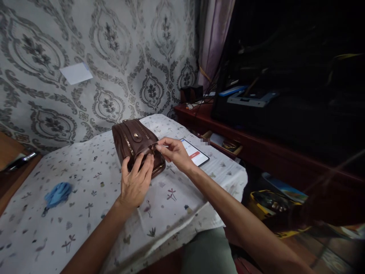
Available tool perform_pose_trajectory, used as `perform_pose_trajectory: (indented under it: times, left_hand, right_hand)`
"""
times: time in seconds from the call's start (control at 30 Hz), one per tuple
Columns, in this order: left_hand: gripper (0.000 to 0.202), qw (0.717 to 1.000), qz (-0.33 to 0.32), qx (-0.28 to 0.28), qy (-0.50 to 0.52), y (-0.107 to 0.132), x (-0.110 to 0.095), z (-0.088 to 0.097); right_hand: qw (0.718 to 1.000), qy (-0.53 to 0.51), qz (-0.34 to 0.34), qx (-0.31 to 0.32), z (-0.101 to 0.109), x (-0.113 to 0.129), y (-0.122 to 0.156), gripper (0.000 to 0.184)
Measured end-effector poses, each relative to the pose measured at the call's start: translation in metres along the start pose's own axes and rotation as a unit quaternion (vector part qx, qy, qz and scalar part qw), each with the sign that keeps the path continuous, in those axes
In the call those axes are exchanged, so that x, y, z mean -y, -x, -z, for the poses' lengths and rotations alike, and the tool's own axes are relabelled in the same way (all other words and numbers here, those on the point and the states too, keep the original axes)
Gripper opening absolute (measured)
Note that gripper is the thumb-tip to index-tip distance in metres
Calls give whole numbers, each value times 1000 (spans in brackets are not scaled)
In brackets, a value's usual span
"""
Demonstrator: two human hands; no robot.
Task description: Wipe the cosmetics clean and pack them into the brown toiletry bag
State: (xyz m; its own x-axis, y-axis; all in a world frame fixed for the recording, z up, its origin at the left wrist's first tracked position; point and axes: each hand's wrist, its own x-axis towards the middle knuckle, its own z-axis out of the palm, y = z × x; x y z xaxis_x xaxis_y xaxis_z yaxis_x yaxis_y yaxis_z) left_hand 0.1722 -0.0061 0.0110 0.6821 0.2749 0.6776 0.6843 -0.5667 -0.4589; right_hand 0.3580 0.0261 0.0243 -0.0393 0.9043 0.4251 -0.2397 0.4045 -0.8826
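A brown leather bag (137,133) with gold zippers and a round metal stud lies on the patterned tablecloth. The curled fingers of my left hand (137,179) hold the bag's near side, at the front pocket. At the pocket's right end, the thumb and forefinger of my right hand (175,152) pinch what looks like the zipper pull; the fingertips partly hide it. Behind my right wrist lies a phone (199,154) with its screen lit, partly covered by that hand.
A crumpled blue cloth item (58,194) rests on the tablecloth (114,243) at left. Along the right stands a dark red cabinet (196,114) with an open drawer (225,144) and a large black screen (285,68). Below it sits a yellow bag (261,203).
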Motion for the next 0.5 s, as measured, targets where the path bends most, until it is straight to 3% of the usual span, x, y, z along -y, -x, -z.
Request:
perform_pose_trajectory:
  times: [0.13, 0.27, 0.5]
  left_hand:
    - [47, 1000, 4, -2, 29, 4, 1, -1]
    - [39, 999, -20, -17, 46, 8, 5, 0]
    - [14, 982, -96, -83, 138, 11, 11, 12]
  right_hand:
    - [1000, 24, 1, 19, 4, -9, 15, 42]
    - [998, 46, 4, 30, 7, -15, 32, 35]
    - [978, 154, 128, 59, 9, -19, 42, 22]
